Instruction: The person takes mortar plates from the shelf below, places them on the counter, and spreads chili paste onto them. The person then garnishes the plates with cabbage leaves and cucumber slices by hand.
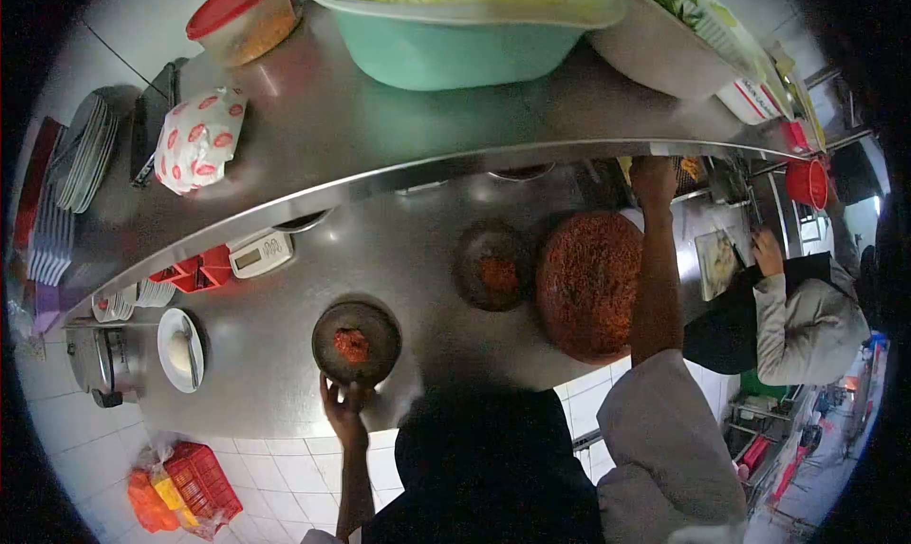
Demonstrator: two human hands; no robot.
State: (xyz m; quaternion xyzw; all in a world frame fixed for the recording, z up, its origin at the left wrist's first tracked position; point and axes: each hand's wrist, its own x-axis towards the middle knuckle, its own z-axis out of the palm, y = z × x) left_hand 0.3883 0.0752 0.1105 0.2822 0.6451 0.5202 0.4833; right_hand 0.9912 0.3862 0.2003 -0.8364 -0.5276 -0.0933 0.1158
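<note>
A round dark stone-like plate [327, 359] with a heap of red chili paste [351, 346] in its middle rests on the steel counter. My left hand [343, 401] has its fingers around the near rim of this plate. Right of it stands a second dark plate [472, 283] with red paste [499, 274] on it. A large round vessel full of red-brown chili mixture [586, 283] sits beside my right forearm. My right hand [653, 178] reaches far forward to the shelf edge, close to a container with orange food [690, 168]; its fingers are hidden.
A raised steel shelf [285, 131] carries a green basin [455, 46], a white tub [655, 50] and a red-lidded container [245, 22]. On the counter are a scale [261, 254] and a white plate [173, 330] with a utensil. Another person [807, 316] works at the right.
</note>
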